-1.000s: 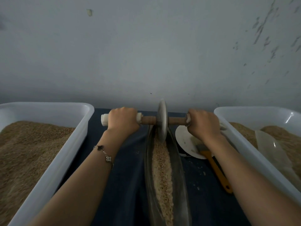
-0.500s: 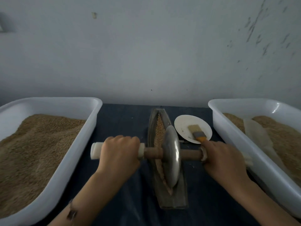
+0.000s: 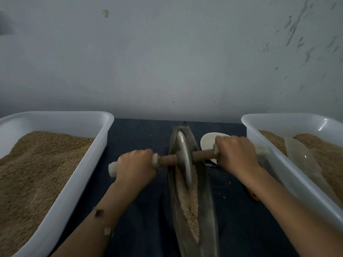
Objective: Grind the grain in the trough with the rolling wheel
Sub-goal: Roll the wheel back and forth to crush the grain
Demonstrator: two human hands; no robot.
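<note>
Dark blue cloth (image 3: pixel 141 138) covers the table under a blank grey wall, and on it the narrow metal trough (image 3: pixel 204 197) runs from 12 o'clock down to 6 o'clock between two white tubs heaped with grain, the left tub (image 3: pixel 61 199) at 9 o'clock and the right tub (image 3: pixel 289 171) at 3 o'clock. Half a second ago the rolling wheel (image 3: pixel 182 158) sat nearer the person, about the middle of the trough; now it stands up toward the 12 o'clock end, so the stroke has turned outward again. The left hand (image 3: pixel 136 165) and the right hand (image 3: pixel 235 154) each wrap their fingers tightly round an end of the wooden axle (image 3: pixel 203 154), which tilts slightly, left end lower. Crushed grain (image 3: pixel 191 206) lies bared along the channel from the wheel toward 6 o'clock, still coarse by the look of it, so I judge more passes are needed. A small white dish (image 3: pixel 207 143) lies just beyond the right knuckles
</note>
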